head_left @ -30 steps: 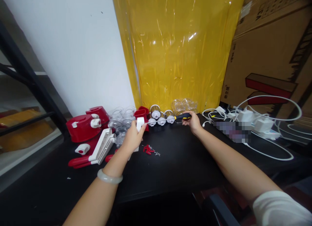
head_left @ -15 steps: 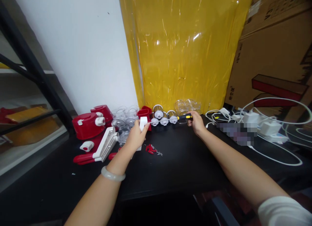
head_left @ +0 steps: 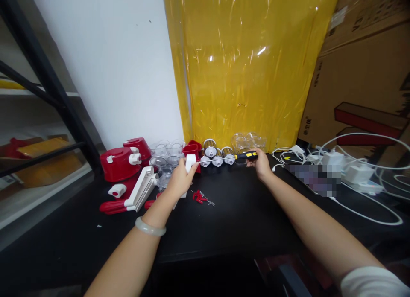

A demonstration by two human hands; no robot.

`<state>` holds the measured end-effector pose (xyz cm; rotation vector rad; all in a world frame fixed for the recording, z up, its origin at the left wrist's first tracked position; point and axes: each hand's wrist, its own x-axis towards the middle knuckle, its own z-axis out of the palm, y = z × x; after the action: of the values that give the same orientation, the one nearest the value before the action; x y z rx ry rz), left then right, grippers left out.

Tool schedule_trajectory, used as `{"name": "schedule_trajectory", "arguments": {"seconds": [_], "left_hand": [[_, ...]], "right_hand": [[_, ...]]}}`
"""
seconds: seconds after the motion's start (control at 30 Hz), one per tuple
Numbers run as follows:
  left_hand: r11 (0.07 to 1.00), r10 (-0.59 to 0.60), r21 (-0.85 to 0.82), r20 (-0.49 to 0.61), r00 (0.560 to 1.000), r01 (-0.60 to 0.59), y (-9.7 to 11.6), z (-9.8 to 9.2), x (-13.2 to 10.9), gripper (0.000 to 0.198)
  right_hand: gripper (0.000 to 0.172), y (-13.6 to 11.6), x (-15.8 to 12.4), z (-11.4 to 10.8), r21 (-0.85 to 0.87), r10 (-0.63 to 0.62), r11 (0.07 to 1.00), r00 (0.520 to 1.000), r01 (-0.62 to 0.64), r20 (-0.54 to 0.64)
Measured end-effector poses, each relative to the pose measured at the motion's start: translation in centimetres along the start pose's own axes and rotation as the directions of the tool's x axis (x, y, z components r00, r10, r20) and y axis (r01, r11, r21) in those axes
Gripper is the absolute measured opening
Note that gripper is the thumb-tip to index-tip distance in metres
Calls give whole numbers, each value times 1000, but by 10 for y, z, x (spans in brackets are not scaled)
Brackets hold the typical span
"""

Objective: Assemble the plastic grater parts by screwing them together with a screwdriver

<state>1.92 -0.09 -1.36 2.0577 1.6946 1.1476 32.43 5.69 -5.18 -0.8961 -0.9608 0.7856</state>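
Note:
My left hand is closed around a small white plastic part, lifted above the table. My right hand grips the black and yellow handle of a screwdriver. Its long thin shaft runs level to the left, and the tip meets the white part or lies right beside it. Below my left hand, small red pieces and several screws lie on the black table. Behind the shaft, several drum-shaped graters with white ends are stacked beside a red hopper-like part.
To the left are red housings, a white arm with a red handle and clear plastic cups. White chargers and cables surround a blurred-out device on the right. A yellow plastic sheet and cardboard box stand behind.
The view has shifted slightly, so everything sits a little further right. Both hands keep their holds, with the screwdriver still lined up to the white part.

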Motion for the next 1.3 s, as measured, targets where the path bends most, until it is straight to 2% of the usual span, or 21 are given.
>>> {"name": "schedule_trajectory", "arguments": {"seconds": [0.13, 0.43, 0.8, 1.0, 1.13, 1.2, 1.3], "left_hand": [[1000, 9, 22, 2, 1000, -9, -2, 0, 1, 52], [1000, 14, 16, -13, 1000, -14, 0, -2, 1, 50], [999, 44, 28, -41, 998, -42, 0, -1, 0, 50], [999, 44, 31, -54, 998, -42, 1, -1, -1, 50], [998, 46, 35, -37, 998, -45, 0, 0, -2, 49], [999, 41, 26, -38, 998, -40, -1, 0, -1, 49], [1000, 20, -15, -46, 999, -21, -2, 2, -1, 48]], "right_hand": [[27, 2, 3, 0, 85, 13, 996, 1000, -14, 16], [20, -1, 3, 2, 129, 49, 990, 999, -50, 13], [32, -9, -3, 4, 129, 12, 991, 998, -19, 56], [45, -8, -3, 3, 21, 52, 998, 999, -52, -3], [49, -4, 1, -1, -84, 22, 996, 999, -26, -48], [46, -3, 3, -2, -56, 34, 998, 998, -37, -49], [39, -2, 5, -1, 75, 72, 995, 997, -73, 18]]}}
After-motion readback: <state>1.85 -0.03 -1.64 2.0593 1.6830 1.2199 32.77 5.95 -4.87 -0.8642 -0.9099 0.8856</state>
